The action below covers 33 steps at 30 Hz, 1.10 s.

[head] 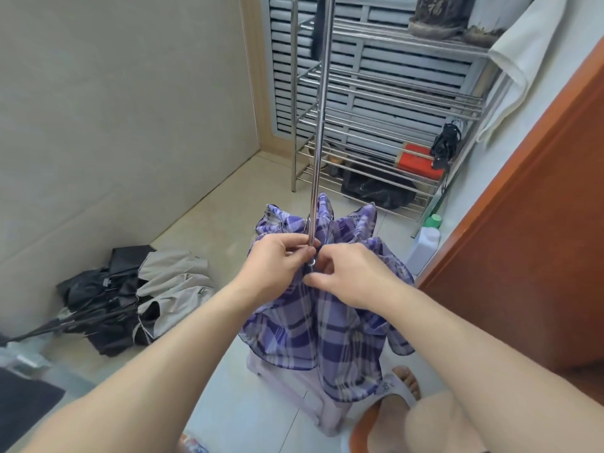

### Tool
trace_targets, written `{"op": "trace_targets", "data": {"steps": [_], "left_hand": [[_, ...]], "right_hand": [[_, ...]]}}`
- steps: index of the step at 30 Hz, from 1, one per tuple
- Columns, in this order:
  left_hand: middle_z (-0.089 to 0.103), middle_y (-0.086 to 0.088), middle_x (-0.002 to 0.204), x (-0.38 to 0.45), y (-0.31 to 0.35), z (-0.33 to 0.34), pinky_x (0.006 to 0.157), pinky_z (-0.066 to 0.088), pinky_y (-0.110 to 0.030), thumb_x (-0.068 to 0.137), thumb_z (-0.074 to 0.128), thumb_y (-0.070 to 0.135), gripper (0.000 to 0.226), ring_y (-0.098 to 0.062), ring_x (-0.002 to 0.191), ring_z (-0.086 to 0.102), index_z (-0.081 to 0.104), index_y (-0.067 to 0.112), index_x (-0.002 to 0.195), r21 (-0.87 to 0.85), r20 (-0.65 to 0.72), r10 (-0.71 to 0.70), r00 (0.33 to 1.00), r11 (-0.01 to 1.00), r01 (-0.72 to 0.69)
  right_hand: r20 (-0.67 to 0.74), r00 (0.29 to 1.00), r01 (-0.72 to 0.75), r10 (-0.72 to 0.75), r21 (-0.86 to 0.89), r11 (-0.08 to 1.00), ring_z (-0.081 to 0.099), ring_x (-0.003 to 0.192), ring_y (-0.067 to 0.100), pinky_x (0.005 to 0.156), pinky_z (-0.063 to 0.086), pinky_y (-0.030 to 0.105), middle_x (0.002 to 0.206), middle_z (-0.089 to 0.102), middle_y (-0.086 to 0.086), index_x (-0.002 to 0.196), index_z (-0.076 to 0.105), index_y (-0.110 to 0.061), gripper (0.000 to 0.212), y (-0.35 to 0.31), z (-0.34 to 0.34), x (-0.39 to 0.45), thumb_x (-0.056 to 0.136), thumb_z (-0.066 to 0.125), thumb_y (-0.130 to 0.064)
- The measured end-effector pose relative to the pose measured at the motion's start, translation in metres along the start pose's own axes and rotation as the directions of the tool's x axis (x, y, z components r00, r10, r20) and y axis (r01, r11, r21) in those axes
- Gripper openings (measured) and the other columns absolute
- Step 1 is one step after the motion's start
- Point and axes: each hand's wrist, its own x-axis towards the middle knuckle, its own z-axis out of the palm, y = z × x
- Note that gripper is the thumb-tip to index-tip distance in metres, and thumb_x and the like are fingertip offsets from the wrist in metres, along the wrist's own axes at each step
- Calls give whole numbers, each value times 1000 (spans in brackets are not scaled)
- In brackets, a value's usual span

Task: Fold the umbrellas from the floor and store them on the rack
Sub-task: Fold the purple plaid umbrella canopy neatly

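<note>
A purple plaid umbrella (313,331) hangs collapsed in front of me, its long metal shaft (322,103) pointing up and away toward the rack. My left hand (277,259) pinches the shaft where it meets the cloth. Just to the right, my right hand (346,273) grips the gathered cloth and ribs beside the shaft. Black and beige umbrellas (130,292) lie in a loose heap on the floor at the left. The steel tiered rack (392,103) stands against the louvred wall at the back.
On the rack's low shelves sit a red box (416,160), a black bag (376,189) and a small black folded umbrella (444,143). A white bottle with a green cap (425,240) stands by the orange door (539,223) at the right. A pale stool (294,397) is under the umbrella.
</note>
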Motion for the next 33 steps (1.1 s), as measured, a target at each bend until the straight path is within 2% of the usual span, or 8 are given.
{"op": "trace_targets", "data": {"steps": [5, 11, 14, 18, 22, 26, 30, 33], "left_hand": [[77, 15, 107, -3, -4, -7, 92, 53, -26, 95, 65, 8, 35, -12, 98, 70, 73, 37, 114, 15, 199, 45, 979, 999, -49], [77, 14, 96, -2, -15, -3, 86, 54, -23, 89, 74, 5, 28, -9, 87, 70, 76, 28, 106, -37, 66, 38, 997, 999, -35], [76, 13, 91, -1, -15, -1, 82, 53, -21, 90, 72, 6, 26, -6, 83, 69, 75, 29, 100, 25, -7, 40, 999, 999, -40], [75, 10, 95, -2, -16, -3, 76, 49, -13, 92, 72, 9, 26, -3, 81, 67, 73, 34, 96, 55, -29, 24, 999, 998, -23], [74, 8, 97, -3, -17, -7, 72, 45, -6, 92, 73, 10, 20, 2, 79, 64, 76, 27, 101, 63, -29, 19, 999, 998, -18], [75, 9, 98, -5, -14, -10, 71, 44, -6, 92, 70, 5, 26, 5, 80, 65, 76, 26, 106, 56, -19, 8, 1000, 998, -7], [74, 14, 108, -9, -12, -15, 76, 52, -21, 84, 51, -10, 61, 0, 98, 67, 69, 34, 122, -3, 132, -37, 991, 999, 37], [74, 12, 112, -10, -17, -13, 91, 56, -27, 86, 64, -4, 57, -10, 105, 68, 67, 37, 126, -1, 179, 37, 983, 999, -37]], "right_hand": [[-85, 993, -67, 79, 128, 989, 61, 78, 17, 63, 44, 31, 75, 64, -7, 74, 63, -25, 26, 5, 2, 11, 85, 75, -45], [9, 1000, -19, 17, 239, 971, 68, 83, 11, 82, 58, 36, 82, 72, -8, 86, 71, -27, 9, 7, -5, 14, 84, 80, -27], [71, 996, 17, -44, 345, 938, 69, 90, 5, 91, 57, 35, 94, 73, -11, 98, 70, -31, 22, 14, -16, 10, 81, 81, -22], [158, 987, -12, -2, 87, 996, 58, 108, 6, 90, 46, 22, 121, 59, -13, 125, 62, -33, 43, 37, -49, -5, 85, 80, -29], [293, 954, -51, 55, -22, 998, 65, 87, 9, 70, 50, 21, 107, 64, -8, 117, 65, -34, 34, 52, -51, -12, 87, 79, -28], [107, 993, -55, 46, 85, 995, 70, 75, 18, 74, 61, 40, 84, 70, -4, 85, 68, -30, 12, 40, -35, 0, 88, 78, -24], [-11, 1000, -20, 22, 134, 991, 66, 75, 12, 78, 58, 39, 79, 68, -8, 75, 65, -33, 19, 22, -17, 12, 87, 79, -26], [-41, 999, -10, 16, 146, 989, 61, 75, 9, 72, 52, 31, 76, 65, -10, 76, 65, -33, 17, 10, -8, 14, 86, 78, -27]]}}
